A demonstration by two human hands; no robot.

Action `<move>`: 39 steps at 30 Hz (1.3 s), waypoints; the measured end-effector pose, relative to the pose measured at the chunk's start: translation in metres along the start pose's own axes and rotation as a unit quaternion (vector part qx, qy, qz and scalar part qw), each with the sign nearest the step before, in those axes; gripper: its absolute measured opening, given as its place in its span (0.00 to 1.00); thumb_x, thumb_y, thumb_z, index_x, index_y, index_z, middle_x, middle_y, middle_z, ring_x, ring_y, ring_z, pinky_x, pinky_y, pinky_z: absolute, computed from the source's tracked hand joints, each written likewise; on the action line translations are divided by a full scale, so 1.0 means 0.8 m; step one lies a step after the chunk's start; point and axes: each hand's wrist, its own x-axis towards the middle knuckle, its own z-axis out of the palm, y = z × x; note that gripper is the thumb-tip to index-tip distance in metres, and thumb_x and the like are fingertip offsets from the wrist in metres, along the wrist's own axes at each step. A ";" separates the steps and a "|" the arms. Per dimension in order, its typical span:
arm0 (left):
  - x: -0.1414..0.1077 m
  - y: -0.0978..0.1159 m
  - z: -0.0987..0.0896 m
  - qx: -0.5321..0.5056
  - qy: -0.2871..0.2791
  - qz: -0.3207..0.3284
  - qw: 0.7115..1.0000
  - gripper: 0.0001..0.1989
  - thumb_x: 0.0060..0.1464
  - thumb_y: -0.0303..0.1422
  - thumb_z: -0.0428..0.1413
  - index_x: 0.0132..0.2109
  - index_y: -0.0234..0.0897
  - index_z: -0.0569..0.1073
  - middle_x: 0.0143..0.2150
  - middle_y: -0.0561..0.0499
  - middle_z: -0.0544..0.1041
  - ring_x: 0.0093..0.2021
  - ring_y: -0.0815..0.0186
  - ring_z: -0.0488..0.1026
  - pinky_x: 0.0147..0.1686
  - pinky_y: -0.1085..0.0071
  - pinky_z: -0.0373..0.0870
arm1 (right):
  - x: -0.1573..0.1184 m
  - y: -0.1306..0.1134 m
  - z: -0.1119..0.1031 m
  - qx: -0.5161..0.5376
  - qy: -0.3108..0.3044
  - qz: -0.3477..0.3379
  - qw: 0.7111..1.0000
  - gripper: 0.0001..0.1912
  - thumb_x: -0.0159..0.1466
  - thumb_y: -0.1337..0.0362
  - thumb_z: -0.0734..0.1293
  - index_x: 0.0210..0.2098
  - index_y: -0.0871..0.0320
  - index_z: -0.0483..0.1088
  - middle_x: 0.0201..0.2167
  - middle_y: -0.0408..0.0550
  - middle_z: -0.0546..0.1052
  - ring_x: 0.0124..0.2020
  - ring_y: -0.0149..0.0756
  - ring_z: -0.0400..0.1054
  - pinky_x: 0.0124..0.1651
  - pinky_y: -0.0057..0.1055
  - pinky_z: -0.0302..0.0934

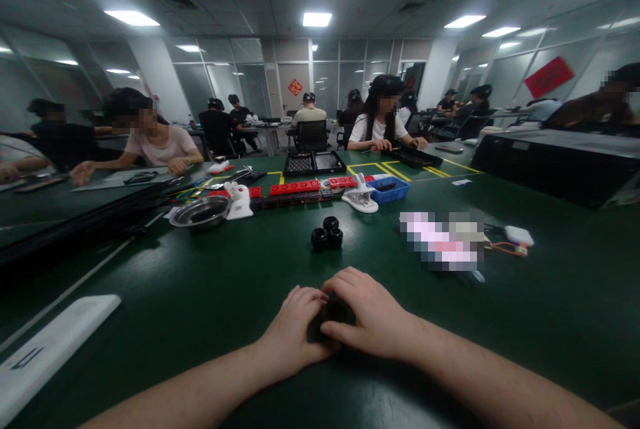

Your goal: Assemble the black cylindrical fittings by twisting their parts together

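Observation:
Close to me on the green table, my left hand (300, 322) and my right hand (367, 312) meet around a dark black piece (338, 313). The fingers of both hands curl about it from either side, so most of its shape is hidden, and I cannot tell its kind. Just beyond my fingertips stands a small cluster of glossy black round pieces (328, 237), grouped tightly together. They look ring-like or knob-like, and neither hand touches them.
Farther back are a metal bowl (200, 213), white clamp-like stands (361, 195), a red strip (295, 187), a blue bin (391, 190) and a black case (314, 163). A white board (55, 355) lies left, a large black box (555, 162) right. Co-workers sit around.

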 end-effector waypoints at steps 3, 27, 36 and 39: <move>0.000 0.003 -0.002 -0.003 0.002 0.001 1.000 0.21 0.42 0.38 0.58 0.45 0.40 0.66 0.44 0.48 0.68 0.46 0.57 0.63 0.52 0.54 0.52 | 0.001 0.003 0.003 -0.033 -0.004 0.020 0.999 0.18 0.50 0.54 0.68 0.35 0.60 0.66 0.32 0.48 0.69 0.35 0.39 0.61 0.36 0.34 0.56; 0.000 0.000 0.001 -0.011 0.001 -0.003 1.000 0.22 0.41 0.36 0.58 0.46 0.40 0.66 0.44 0.49 0.68 0.46 0.58 0.63 0.54 0.54 0.48 | -0.002 -0.002 -0.004 0.039 -0.043 -0.056 0.997 0.17 0.49 0.71 0.65 0.40 0.60 0.64 0.36 0.47 0.70 0.38 0.36 0.61 0.43 0.33 0.56; 0.002 0.003 -0.003 -0.007 0.002 0.002 1.000 0.20 0.42 0.38 0.57 0.45 0.40 0.67 0.44 0.49 0.68 0.46 0.58 0.63 0.51 0.57 0.55 | 0.002 0.005 0.003 -0.035 -0.020 0.019 0.999 0.14 0.52 0.57 0.67 0.33 0.60 0.66 0.30 0.48 0.69 0.33 0.38 0.61 0.35 0.32 0.56; 0.001 0.002 -0.001 -0.007 0.001 -0.005 1.000 0.21 0.42 0.37 0.58 0.45 0.39 0.66 0.44 0.49 0.68 0.46 0.58 0.63 0.54 0.55 0.49 | 0.000 0.001 -0.002 0.006 -0.056 -0.037 0.998 0.13 0.51 0.68 0.65 0.37 0.60 0.66 0.33 0.46 0.70 0.35 0.36 0.62 0.39 0.31 0.56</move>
